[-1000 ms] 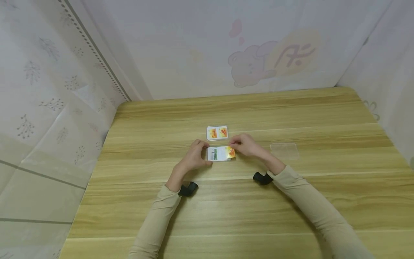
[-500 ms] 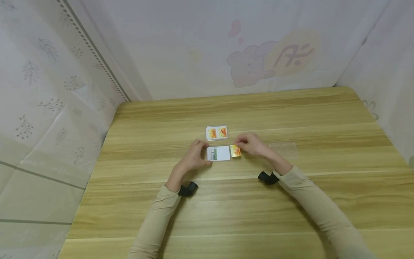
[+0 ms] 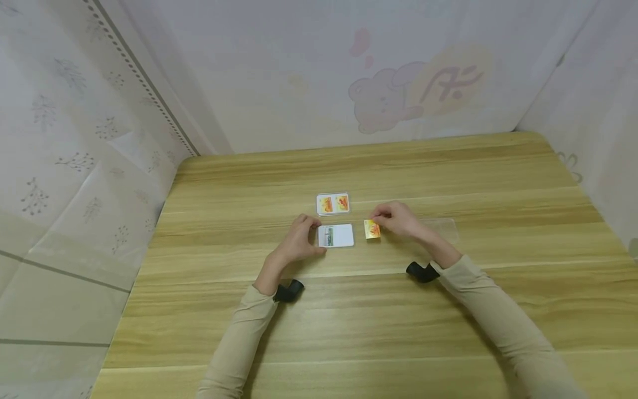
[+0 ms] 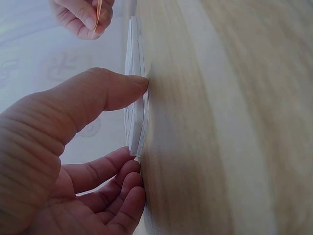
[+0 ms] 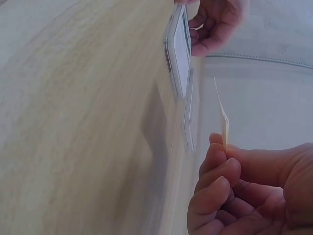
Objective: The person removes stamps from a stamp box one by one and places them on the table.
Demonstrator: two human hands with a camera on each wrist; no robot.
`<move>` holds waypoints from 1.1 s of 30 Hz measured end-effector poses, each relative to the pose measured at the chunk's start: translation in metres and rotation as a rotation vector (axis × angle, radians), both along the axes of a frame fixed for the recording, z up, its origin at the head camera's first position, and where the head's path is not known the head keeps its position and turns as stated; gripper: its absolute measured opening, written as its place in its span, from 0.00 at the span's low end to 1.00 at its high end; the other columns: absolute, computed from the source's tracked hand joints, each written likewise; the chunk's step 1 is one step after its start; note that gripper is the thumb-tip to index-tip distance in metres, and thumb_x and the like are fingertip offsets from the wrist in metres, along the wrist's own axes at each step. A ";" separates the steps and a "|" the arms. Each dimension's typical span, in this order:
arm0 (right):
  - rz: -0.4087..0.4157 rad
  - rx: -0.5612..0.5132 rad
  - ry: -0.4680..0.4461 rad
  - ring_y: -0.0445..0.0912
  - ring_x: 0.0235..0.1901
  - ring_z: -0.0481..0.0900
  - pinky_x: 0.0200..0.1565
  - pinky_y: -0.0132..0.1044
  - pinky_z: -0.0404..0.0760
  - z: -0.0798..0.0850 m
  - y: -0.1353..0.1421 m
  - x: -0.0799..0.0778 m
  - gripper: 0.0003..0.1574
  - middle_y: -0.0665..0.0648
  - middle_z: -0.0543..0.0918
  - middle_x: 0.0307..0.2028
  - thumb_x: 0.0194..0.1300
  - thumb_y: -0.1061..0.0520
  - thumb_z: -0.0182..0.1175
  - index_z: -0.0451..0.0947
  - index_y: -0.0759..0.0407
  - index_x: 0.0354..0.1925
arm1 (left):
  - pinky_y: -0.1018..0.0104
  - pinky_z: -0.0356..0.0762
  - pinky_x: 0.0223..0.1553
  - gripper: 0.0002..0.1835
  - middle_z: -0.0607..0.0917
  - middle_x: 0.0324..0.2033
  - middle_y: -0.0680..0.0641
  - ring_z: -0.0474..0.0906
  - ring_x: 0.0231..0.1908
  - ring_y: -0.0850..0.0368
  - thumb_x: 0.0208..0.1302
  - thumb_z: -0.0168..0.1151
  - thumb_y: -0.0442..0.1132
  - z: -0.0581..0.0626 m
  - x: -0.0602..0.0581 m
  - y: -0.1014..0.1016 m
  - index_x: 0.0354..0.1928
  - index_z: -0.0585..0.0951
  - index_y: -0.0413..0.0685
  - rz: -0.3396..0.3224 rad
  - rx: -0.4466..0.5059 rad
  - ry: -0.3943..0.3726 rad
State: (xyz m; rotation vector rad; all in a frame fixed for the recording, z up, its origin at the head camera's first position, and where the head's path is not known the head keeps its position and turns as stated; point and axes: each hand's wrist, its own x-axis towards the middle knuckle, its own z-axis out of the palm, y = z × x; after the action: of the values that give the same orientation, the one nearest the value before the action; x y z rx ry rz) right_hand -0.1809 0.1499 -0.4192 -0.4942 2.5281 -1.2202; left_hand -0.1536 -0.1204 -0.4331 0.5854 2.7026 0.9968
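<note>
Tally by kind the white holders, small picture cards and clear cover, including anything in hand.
White holders: 2 (near holder, far holder)
Small picture cards: 4 (left orange card and right orange card in the far holder, green card in the near holder, yellow card in the right hand)
Clear cover: 1
Total: 7

Beige sleeves (image 3: 503,317), black angled wrist pieces (image 3: 422,272)

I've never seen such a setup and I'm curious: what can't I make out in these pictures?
Yellow card: any fine print is too small in the head view; both wrist views show it nearly edge-on.
White case: any lettering by its green picture is too small in the head view.
Clear plate: partly behind the right forearm in the head view.
Left hand: cut off by the top edge in the right wrist view.
</note>
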 end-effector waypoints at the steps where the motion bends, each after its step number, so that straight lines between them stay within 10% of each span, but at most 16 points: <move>1: 0.002 -0.001 0.006 0.46 0.32 0.73 0.36 0.36 0.72 0.000 0.001 0.000 0.09 0.60 0.82 0.33 0.64 0.66 0.55 0.80 0.70 0.38 | 0.56 0.68 0.52 0.31 0.72 0.43 0.39 0.67 0.46 0.46 0.43 0.74 0.32 0.000 0.000 0.000 0.50 0.73 0.28 0.000 0.000 0.000; 33: -0.046 0.027 -0.042 0.44 0.29 0.71 0.31 0.33 0.71 -0.003 0.043 0.002 0.09 0.59 0.80 0.31 0.66 0.66 0.54 0.78 0.71 0.39 | 0.56 0.69 0.52 0.31 0.73 0.44 0.38 0.68 0.46 0.46 0.43 0.75 0.32 -0.001 0.000 0.001 0.50 0.73 0.27 -0.004 -0.010 0.012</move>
State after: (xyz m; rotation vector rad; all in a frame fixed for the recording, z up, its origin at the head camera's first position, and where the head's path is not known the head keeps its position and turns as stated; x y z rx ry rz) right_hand -0.1788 0.1933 -0.4220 -0.4022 2.5307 -1.1981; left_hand -0.1538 -0.1196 -0.4336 0.5965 2.7148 0.9807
